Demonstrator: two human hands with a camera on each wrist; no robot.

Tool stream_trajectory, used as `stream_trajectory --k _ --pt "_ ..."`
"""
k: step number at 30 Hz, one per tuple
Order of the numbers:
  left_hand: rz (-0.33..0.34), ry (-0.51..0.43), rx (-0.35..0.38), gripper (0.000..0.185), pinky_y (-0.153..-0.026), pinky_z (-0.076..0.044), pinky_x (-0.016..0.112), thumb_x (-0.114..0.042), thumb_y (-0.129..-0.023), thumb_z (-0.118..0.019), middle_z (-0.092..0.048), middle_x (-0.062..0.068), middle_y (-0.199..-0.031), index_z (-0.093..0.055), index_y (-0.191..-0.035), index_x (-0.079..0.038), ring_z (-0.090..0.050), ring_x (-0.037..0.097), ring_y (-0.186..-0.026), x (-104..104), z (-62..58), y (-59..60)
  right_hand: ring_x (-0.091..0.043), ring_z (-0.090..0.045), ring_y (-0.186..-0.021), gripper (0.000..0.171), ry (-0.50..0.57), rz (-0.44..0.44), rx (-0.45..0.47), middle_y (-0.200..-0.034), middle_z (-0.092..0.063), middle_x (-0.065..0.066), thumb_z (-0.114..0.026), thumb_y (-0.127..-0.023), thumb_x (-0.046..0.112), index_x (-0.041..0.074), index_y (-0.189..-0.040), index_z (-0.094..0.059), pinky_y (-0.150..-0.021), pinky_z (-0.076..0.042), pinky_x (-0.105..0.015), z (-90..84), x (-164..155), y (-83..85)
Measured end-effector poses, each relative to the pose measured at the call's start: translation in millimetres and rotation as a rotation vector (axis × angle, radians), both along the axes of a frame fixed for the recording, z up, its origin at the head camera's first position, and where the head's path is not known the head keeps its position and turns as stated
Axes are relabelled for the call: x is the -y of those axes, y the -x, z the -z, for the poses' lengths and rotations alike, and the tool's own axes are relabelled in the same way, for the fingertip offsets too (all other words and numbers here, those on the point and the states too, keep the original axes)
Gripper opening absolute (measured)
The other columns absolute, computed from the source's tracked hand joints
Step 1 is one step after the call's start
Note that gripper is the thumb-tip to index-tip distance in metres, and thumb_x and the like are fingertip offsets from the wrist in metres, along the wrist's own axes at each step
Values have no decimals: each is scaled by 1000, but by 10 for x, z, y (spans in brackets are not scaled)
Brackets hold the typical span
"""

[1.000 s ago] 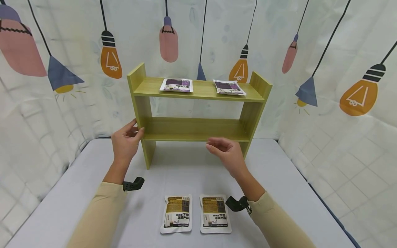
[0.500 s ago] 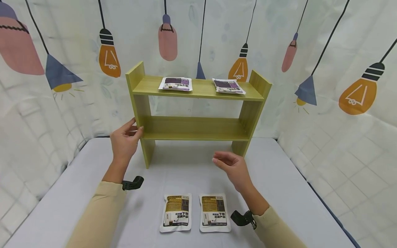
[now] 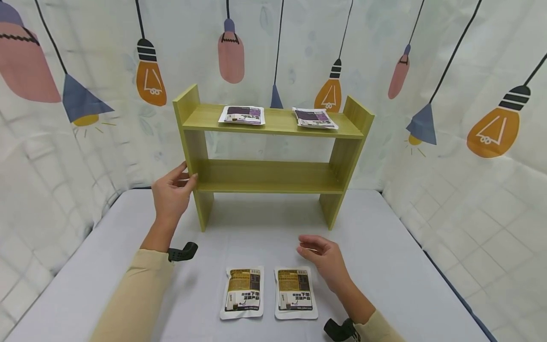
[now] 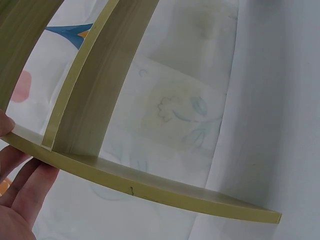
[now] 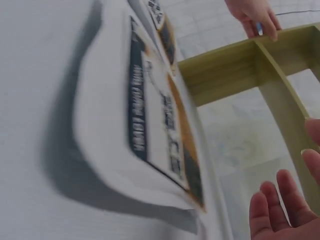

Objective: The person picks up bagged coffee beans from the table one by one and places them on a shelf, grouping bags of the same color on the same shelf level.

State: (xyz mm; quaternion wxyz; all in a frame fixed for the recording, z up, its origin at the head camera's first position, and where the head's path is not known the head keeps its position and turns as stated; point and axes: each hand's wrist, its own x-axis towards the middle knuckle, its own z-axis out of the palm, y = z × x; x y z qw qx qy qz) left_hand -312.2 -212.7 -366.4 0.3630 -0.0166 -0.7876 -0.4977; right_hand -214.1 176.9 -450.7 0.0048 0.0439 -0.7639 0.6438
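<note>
A yellow-green two-tier wooden shelf (image 3: 269,175) stands upright at the back of the table. My left hand (image 3: 171,194) grips the edge of its left side panel (image 4: 150,192), thumb on one face and fingers on the other in the left wrist view. My right hand (image 3: 326,261), fingers loosely bent and holding nothing, hovers in front of the shelf. It is nearest to the right-hand brown-and-white pouch (image 3: 296,293), which lies flat on the table. Beside that lies a matching left-hand pouch (image 3: 242,293). The right wrist view shows a pouch (image 5: 160,120) close up.
Two purple-and-white packets, a left one (image 3: 242,115) and a right one (image 3: 315,118), lie on the shelf's upper board. A white cloth covers the table (image 3: 256,247). Behind it hangs a curtain (image 3: 183,57) printed with lamps.
My right hand has come down from in front of the lower board, toward me and slightly right, nearer the pouches. The left hand has kept its hold on the shelf.
</note>
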Motion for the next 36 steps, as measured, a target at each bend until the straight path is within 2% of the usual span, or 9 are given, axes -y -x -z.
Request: stream_trajectory --k 3,8,14,27,31,36 --pt "-3 -1 0 46 -70 -48 3 -24 -96 -73 -77 18 -111 -64 -140 -18 -59 -14 -73 4 0 -3 -23 -66 -120 41 -18 9 24 -129 -70 -15 -83 -87 22 7 -123 -73 -94 -55 -23 73 -7 -38" --pt "-1 -3 -1 46 -70 -49 3 -24 -95 -73 -77 18 -111 -64 -140 -18 -59 -14 -73 -7 3 1 -30 -61 -130 45 -15 29 57 -134 -69 -12 -83 -86 23 5 -126 -71 -104 -55 -39 158 -19 -82" --pt "2 2 0 45 -71 -49 3 -24 -96 -72 -77 17 -113 -64 -140 -18 -59 -14 -73 -21 3 14 -34 -61 -131 44 -51 45 90 -135 -68 -7 -84 -85 23 8 -125 -72 -107 -52 -47 214 -24 -153" --pt "-3 4 0 45 -70 -49 3 -23 -96 -73 -77 18 -111 -64 -140 -18 -59 -14 -73 -5 4 15 -34 -61 -129 46 -139 79 122 -139 -66 -7 -87 -81 20 10 -124 -74 -108 -50 -52 200 -23 -269" --pt "-3 6 -5 45 -69 -48 3 -22 -95 -73 -77 19 -109 -64 -139 -16 -58 -15 -72 -4 10 20 -33 -62 -125 48 -182 89 116 -137 -66 -9 -90 -78 20 10 -122 -74 -104 -52 -50 176 -46 -304" --pt "-2 6 -7 45 -70 -49 3 -23 -96 -73 -77 18 -112 -64 -140 -17 -58 -15 -73 0 5 19 -28 -65 -110 52 -275 70 145 -132 -67 -13 -92 -74 22 15 -122 -75 -93 -56 -47 144 -58 -355"
